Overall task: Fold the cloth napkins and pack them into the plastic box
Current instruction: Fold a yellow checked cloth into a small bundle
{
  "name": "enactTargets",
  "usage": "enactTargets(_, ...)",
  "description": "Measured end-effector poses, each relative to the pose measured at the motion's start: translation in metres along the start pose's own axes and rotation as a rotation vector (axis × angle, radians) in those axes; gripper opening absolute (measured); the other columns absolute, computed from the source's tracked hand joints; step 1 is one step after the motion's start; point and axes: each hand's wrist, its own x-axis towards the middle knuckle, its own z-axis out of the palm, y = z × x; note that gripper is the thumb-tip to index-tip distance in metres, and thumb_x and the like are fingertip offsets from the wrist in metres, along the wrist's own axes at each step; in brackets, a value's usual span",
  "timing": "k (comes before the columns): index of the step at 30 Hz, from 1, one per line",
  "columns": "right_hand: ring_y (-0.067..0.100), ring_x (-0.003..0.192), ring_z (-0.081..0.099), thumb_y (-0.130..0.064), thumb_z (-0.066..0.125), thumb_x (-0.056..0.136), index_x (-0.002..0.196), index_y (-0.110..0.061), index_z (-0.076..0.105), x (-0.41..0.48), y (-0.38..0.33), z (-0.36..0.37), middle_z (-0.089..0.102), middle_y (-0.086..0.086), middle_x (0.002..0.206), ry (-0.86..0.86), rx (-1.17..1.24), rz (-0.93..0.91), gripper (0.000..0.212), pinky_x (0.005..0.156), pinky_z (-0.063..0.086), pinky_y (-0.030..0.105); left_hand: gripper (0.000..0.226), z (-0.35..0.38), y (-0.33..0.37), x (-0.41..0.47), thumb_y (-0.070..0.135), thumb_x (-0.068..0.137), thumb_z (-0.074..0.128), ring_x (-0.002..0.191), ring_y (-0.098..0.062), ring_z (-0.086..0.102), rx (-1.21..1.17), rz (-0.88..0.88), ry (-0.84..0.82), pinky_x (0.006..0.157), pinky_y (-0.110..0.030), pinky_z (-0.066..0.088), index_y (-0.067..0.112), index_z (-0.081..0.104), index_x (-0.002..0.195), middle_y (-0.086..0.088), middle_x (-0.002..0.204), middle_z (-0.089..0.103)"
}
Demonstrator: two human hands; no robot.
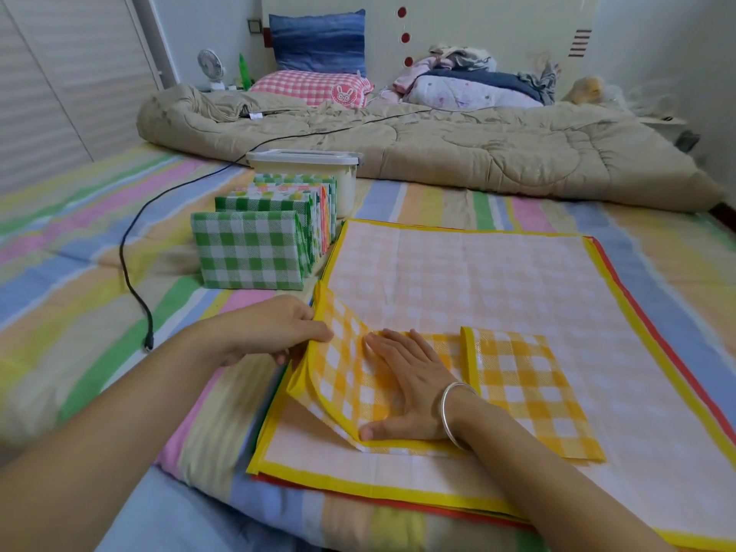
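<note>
A yellow checked napkin (pixel 525 384) lies partly folded on top of a stack of flat napkins (pixel 498 280) on the bed. My left hand (pixel 271 328) pinches its lifted left flap (pixel 338 352) at the edge. My right hand (pixel 406 388), with a silver bangle, presses flat on the napkin's middle, fingers apart. A row of folded napkins (pixel 255 249), green checked in front, stands upright to the left. Behind that row sits the plastic box (pixel 346 181) with its lid on.
A black cable (pixel 131 272) runs across the striped bedsheet (pixel 79 249) to the left of my left hand. A beige quilt (pixel 438 153), pillows and a pile of clothes lie at the far end of the bed.
</note>
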Motion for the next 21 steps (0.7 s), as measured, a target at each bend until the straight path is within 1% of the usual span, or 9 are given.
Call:
enactTargets(4,0.006,0.148,-0.010,-0.101,0.036,0.045,0.155,-0.026,0.003,-0.004,-0.005,-0.007,0.006,-0.008,0.162,-0.032,0.085,0.042,0.137,0.121,-0.010,0.035,0.040,0.020,0.028,0.001,0.025,0.098,0.060,0.046,-0.011,0.052,-0.112,0.092,-0.048,0.054,-0.025,0.042,0.016,0.051,0.060,0.001,0.052,0.054)
enactTargets(6,0.011,0.149,-0.001,-0.079,0.045,0.054,0.155,-0.029,0.012,-0.006,-0.007,-0.014,0.011,-0.006,0.162,0.005,0.343,0.121,0.117,0.121,0.000,0.031,0.039,0.030,0.039,0.005,0.027,0.098,0.059,0.051,-0.012,0.053,-0.184,0.115,-0.073,0.056,-0.024,0.045,0.017,0.058,0.060,-0.002,0.060,0.058)
enactTargets(7,0.012,0.148,0.013,-0.068,0.048,0.061,0.153,-0.029,0.021,-0.006,-0.006,-0.017,0.022,-0.003,0.160,0.067,0.544,0.153,0.103,0.120,0.012,0.031,0.039,0.036,0.043,0.007,0.028,0.098,0.059,0.053,-0.013,0.053,-0.208,0.122,-0.080,0.057,-0.024,0.046,0.019,0.060,0.059,-0.002,0.061,0.058)
enactTargets(10,0.010,0.108,0.062,-0.018,0.056,0.085,0.130,-0.025,0.052,-0.004,0.001,-0.036,0.067,0.007,0.122,0.439,1.013,0.230,0.046,0.094,0.050,0.033,0.031,0.053,0.053,0.016,0.028,0.097,0.059,0.053,-0.013,0.054,-0.213,0.134,-0.115,0.058,-0.025,0.046,0.012,0.061,0.070,-0.005,0.064,0.059)
enactTargets(12,0.011,0.073,0.068,-0.001,0.047,0.089,0.109,-0.019,0.064,-0.010,0.013,-0.056,0.075,0.001,0.083,0.642,0.989,0.416,0.031,0.071,0.053,0.032,0.030,0.065,0.060,0.021,0.029,0.096,0.061,0.051,-0.013,0.055,-0.192,0.134,-0.150,0.060,-0.026,0.048,0.010,0.058,0.073,-0.005,0.062,0.059)
enactTargets(14,0.013,0.060,0.065,-0.014,0.048,0.092,0.095,-0.022,0.067,-0.020,0.028,-0.072,0.071,-0.005,0.064,0.689,0.690,0.593,0.020,0.064,0.052,0.033,0.037,0.076,0.066,0.026,0.031,0.096,0.062,0.048,-0.011,0.055,-0.165,0.137,-0.169,0.059,-0.026,0.048,0.014,0.051,0.064,0.004,0.051,0.055)
enactTargets(15,0.014,0.063,0.065,-0.027,0.048,0.094,0.091,-0.025,0.066,-0.027,0.037,-0.076,0.070,-0.007,0.063,0.624,0.511,0.664,0.019,0.066,0.052,0.034,0.042,0.083,0.069,0.029,0.033,0.096,0.063,0.047,-0.011,0.054,-0.147,0.140,-0.168,0.058,-0.026,0.049,0.016,0.047,0.061,0.008,0.046,0.052)
enactTargets(17,0.017,0.072,0.065,-0.050,0.040,0.097,0.086,-0.027,0.066,-0.036,0.048,-0.074,0.070,-0.007,0.069,0.437,0.287,0.765,0.036,0.072,0.052,0.034,0.049,0.096,0.073,0.034,0.038,0.094,0.066,0.046,-0.011,0.052,-0.089,0.152,-0.139,0.056,-0.026,0.047,0.018,0.042,0.056,0.009,0.041,0.046)
enactTargets(21,0.019,0.075,0.065,-0.063,0.038,0.095,0.079,-0.024,0.069,-0.042,0.054,-0.057,0.070,-0.004,0.067,0.266,0.548,0.775,0.052,0.077,0.051,0.034,0.050,0.121,0.075,0.043,0.046,0.091,0.066,0.049,-0.012,0.055,0.122,0.167,-0.095,0.054,-0.025,0.046,0.020,0.042,0.056,0.005,0.047,0.055)
